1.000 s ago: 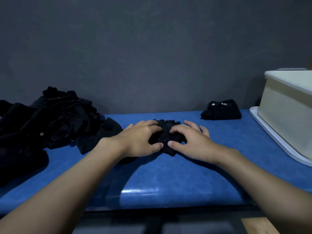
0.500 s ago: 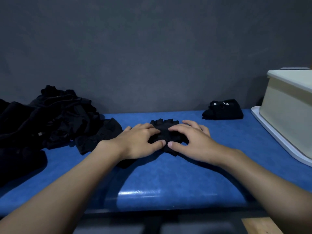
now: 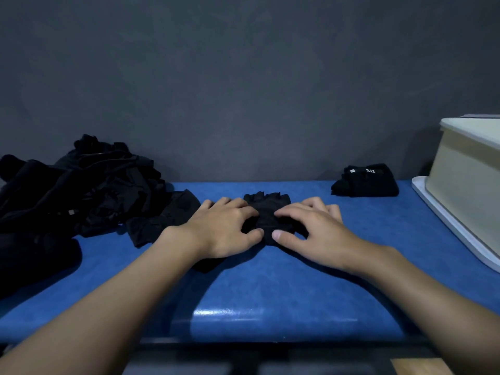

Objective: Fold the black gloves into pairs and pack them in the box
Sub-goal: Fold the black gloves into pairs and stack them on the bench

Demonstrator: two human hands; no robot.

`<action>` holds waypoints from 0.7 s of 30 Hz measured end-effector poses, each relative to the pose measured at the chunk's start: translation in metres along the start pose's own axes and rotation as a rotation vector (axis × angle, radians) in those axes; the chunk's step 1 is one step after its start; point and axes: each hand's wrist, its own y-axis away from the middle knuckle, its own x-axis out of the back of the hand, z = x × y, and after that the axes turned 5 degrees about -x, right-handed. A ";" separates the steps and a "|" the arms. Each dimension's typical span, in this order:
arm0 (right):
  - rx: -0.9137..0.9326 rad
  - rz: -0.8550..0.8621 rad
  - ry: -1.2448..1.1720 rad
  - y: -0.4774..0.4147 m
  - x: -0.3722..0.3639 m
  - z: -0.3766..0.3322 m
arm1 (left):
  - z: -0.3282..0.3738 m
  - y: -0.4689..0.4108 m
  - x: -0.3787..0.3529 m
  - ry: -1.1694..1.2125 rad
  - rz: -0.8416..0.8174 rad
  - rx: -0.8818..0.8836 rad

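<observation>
While my thumbs nearly meet, I've got left hand [image 3: 224, 229] and right hand [image 3: 311, 231] curled onto the soft, crumpled black glove [image 3: 267, 205], pinching it; its stubby scalloped end pokes out just beyond my fingertips [image 3: 279, 212].

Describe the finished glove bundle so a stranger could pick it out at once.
Start at the cream box on the right end of the blue table. Just left of it, near the back edge, sits a compact black folded bundle. Unlike the loose heap at far left and the glove at centre, it lies alone, with white 5.11 lettering on top.
</observation>
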 end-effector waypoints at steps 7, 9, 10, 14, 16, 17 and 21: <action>-0.045 -0.090 0.022 -0.007 -0.002 0.004 | 0.003 0.001 -0.002 -0.016 0.009 0.038; -0.038 -0.087 0.014 -0.008 0.000 0.002 | 0.004 0.004 -0.001 -0.006 0.037 0.031; -0.030 -0.074 -0.002 -0.008 0.001 0.000 | 0.004 0.006 0.001 -0.001 0.057 0.022; 0.033 0.029 -0.040 -0.008 0.003 -0.010 | 0.001 0.017 0.009 0.033 0.162 -0.011; 0.078 0.066 -0.036 -0.007 0.001 -0.018 | -0.006 0.023 0.014 0.045 0.230 -0.017; 0.101 0.077 -0.037 -0.007 0.000 -0.022 | -0.010 0.026 0.016 0.050 0.267 -0.015; 0.155 0.072 -0.065 -0.003 -0.004 -0.043 | -0.034 0.044 0.026 0.058 0.400 0.030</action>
